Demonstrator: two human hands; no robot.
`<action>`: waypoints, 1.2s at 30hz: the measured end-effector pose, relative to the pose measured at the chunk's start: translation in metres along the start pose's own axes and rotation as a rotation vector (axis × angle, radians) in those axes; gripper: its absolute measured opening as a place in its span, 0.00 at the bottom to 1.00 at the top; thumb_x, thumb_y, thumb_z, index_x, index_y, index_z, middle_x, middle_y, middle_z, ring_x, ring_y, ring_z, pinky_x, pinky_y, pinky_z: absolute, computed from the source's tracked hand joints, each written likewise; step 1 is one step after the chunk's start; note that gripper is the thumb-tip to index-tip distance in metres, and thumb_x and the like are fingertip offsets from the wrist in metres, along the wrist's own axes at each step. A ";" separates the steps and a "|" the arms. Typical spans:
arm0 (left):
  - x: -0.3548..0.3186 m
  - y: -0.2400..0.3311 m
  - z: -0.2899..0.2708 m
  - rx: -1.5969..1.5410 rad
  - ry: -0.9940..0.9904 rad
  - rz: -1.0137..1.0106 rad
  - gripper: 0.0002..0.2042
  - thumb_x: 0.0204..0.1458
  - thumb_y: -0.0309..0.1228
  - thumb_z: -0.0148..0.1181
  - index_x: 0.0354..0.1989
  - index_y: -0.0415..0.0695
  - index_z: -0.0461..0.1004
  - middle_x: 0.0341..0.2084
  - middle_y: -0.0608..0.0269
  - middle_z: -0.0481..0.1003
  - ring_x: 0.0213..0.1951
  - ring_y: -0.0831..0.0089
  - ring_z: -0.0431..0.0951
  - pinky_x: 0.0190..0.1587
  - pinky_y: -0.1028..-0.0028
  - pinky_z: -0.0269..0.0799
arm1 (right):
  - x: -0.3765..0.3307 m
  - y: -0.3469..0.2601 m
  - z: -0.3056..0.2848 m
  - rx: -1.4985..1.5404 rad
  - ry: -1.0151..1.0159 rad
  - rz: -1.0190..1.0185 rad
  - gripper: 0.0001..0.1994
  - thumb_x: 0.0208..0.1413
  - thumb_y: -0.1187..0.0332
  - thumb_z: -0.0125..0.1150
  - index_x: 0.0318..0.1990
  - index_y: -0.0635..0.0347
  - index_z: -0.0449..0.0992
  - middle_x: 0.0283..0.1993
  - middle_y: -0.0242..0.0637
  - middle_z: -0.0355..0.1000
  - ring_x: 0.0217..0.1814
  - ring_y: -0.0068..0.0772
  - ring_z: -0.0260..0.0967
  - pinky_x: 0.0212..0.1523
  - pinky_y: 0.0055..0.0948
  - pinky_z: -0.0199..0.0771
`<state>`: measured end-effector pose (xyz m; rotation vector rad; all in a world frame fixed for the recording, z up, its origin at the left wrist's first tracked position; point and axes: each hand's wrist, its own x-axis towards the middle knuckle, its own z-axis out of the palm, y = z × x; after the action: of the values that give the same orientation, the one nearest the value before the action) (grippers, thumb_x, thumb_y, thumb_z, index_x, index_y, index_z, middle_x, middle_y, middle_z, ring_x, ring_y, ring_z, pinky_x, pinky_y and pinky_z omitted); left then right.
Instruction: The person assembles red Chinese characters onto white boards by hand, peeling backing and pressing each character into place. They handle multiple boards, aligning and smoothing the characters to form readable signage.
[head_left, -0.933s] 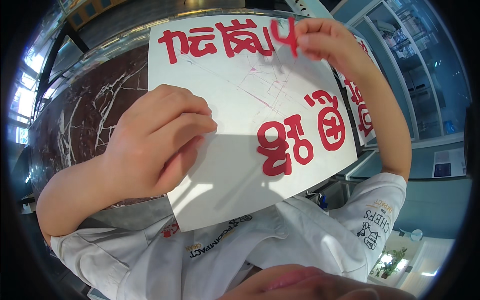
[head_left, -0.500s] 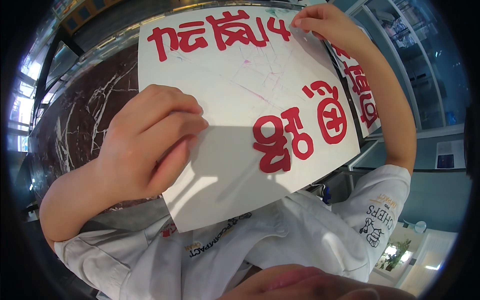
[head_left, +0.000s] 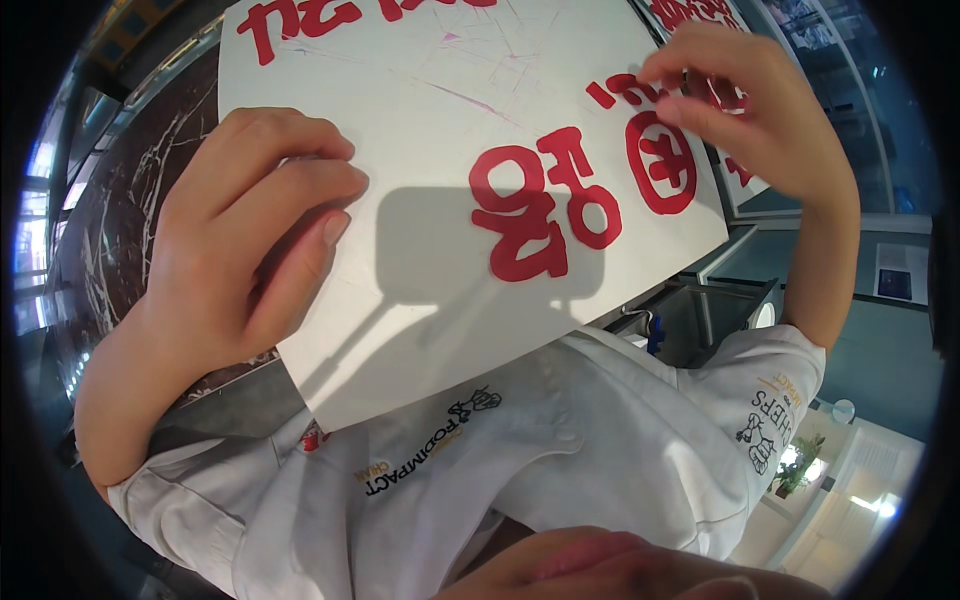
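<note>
A large white sheet [head_left: 420, 130] with pinkish scratch lines lies before me, its near edge against my shirt. Red cut-out characters are on it: a pair of joined shapes [head_left: 530, 262] near the middle and a rounded one [head_left: 640, 165] to the right. More red characters [head_left: 262, 40] run along the far side, cut off by the picture's top. Over the sheet's left edge hovers my left hand [head_left: 255, 230], fingers bent, thumb apart, nothing in it. My right hand [head_left: 745, 110] is at the top of the rounded character, thumb and fingers apart; it partly hides the red strokes there.
Dark marbled stone [head_left: 135, 230] with white veins extends left of the sheet. Another sheet with red characters [head_left: 735, 180] lies beyond the right edge. At the lower right are a dark open bin or drawer [head_left: 690, 320] and blue-grey cabinets [head_left: 890, 350].
My right hand has come from the far-side characters nearer, to the rounded character on the right. My left hand has shifted slightly up and left in view. The sheet appears higher in the picture.
</note>
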<state>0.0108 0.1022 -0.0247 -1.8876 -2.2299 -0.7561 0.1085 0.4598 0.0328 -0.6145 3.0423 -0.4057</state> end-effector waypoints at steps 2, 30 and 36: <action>-0.006 -0.006 0.002 0.010 -0.016 -0.006 0.09 0.49 0.20 0.58 0.40 0.33 0.76 0.43 0.46 0.74 0.46 0.54 0.75 0.49 0.65 0.71 | -0.007 -0.017 0.007 0.023 -0.026 -0.006 0.10 0.57 0.67 0.67 0.42 0.62 0.80 0.39 0.36 0.77 0.35 0.27 0.72 0.29 0.23 0.65; 0.006 -0.004 0.001 0.082 0.164 -0.049 0.04 0.54 0.20 0.58 0.36 0.32 0.75 0.36 0.46 0.75 0.38 0.56 0.76 0.41 0.67 0.72 | -0.113 0.196 -0.022 -0.251 0.259 0.530 0.15 0.65 0.62 0.60 0.56 0.54 0.81 0.48 0.42 0.78 0.44 0.34 0.75 0.45 0.27 0.76; 0.001 -0.002 -0.020 0.625 0.138 0.113 0.07 0.54 0.17 0.59 0.40 0.33 0.77 0.38 0.43 0.77 0.45 0.50 0.79 0.47 0.60 0.76 | -0.085 0.223 -0.029 -0.302 0.127 0.381 0.15 0.62 0.65 0.64 0.56 0.54 0.81 0.44 0.40 0.75 0.45 0.37 0.73 0.48 0.30 0.74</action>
<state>0.0047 0.0943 -0.0076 -1.5726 -1.9422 -0.1305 0.1000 0.6979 0.0010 0.0003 3.2623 0.0269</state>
